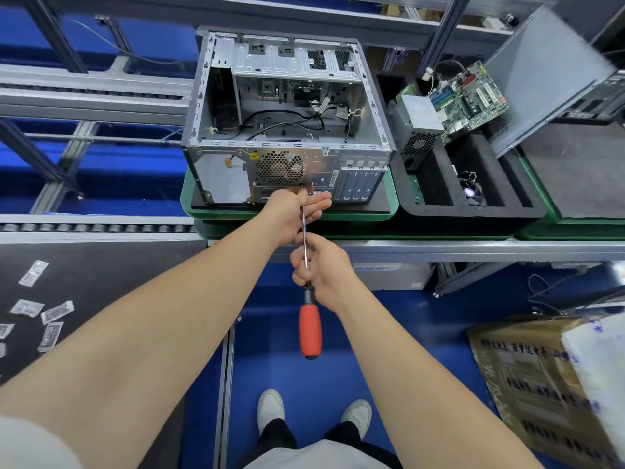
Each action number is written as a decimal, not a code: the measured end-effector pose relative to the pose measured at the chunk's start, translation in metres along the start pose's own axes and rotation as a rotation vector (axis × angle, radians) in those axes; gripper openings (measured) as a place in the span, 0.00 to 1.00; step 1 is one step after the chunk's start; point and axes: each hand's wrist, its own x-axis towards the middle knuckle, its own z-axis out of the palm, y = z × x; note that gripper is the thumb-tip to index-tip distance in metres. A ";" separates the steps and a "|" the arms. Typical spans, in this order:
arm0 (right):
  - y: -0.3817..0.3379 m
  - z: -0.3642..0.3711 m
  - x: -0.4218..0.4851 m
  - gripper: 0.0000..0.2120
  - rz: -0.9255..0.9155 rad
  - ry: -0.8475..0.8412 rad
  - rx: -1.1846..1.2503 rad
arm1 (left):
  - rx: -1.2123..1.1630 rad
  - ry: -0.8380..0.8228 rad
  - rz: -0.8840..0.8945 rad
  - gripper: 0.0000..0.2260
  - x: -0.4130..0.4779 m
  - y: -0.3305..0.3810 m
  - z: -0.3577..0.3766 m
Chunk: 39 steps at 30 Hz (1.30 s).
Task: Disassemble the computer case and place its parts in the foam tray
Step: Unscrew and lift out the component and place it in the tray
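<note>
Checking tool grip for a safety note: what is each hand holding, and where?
Both hold one screwdriver: the right hand grips the metal shaft just above the red handle, and the left hand pinches the shaft near its tip.

The computer case stands on a pallet. Just right of it is the foam tray, with the power supply, motherboard and fan in it. Before the case, the left hand and, nearer the person, the right hand hold the screwdriver. Packets lie on the surface at left.
</note>
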 end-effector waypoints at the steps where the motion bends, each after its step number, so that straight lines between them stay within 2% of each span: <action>1: -0.001 -0.002 -0.001 0.09 0.007 -0.062 0.092 | -0.037 -0.016 -0.002 0.21 0.000 0.002 0.000; 4: -0.003 -0.005 0.000 0.11 0.046 -0.204 0.348 | -0.159 -0.028 -0.007 0.22 0.001 0.002 0.004; 6: -0.002 -0.004 0.000 0.11 0.050 -0.202 0.388 | -0.197 -0.009 -0.012 0.21 0.000 0.002 0.006; 11: 0.003 0.000 0.003 0.11 -0.021 0.023 0.046 | -0.121 -0.019 -0.013 0.13 -0.003 0.000 0.001; 17: -0.006 0.003 0.010 0.07 0.042 0.217 -0.157 | -0.035 -0.005 0.000 0.17 -0.001 -0.003 0.002; 20: -0.006 0.005 0.012 0.04 0.000 0.382 -0.321 | -0.047 -0.009 0.014 0.13 -0.001 -0.006 0.003; 22: -0.004 0.006 0.012 0.04 -0.041 0.435 -0.376 | -0.050 0.022 0.037 0.10 0.002 -0.009 0.004; 24: -0.001 0.005 0.009 0.05 -0.045 0.359 -0.322 | -0.060 0.051 0.040 0.08 0.004 -0.009 0.005; 27: -0.002 -0.002 0.005 0.11 -0.004 0.089 -0.143 | -0.124 0.038 -0.006 0.07 0.003 -0.003 0.002; 31: -0.002 -0.014 0.003 0.14 0.109 -0.160 0.307 | -0.279 0.012 -0.090 0.07 0.000 0.006 0.004; 34: 0.001 -0.015 0.003 0.16 0.154 -0.322 0.554 | -0.279 0.010 -0.136 0.07 -0.001 0.008 0.006; 36: 0.000 -0.013 0.004 0.15 0.146 -0.290 0.528 | -0.215 0.002 -0.153 0.07 -0.002 0.008 0.004; 39: -0.003 -0.012 0.005 0.13 0.036 -0.136 0.197 | -0.165 0.004 -0.158 0.07 0.001 0.007 0.001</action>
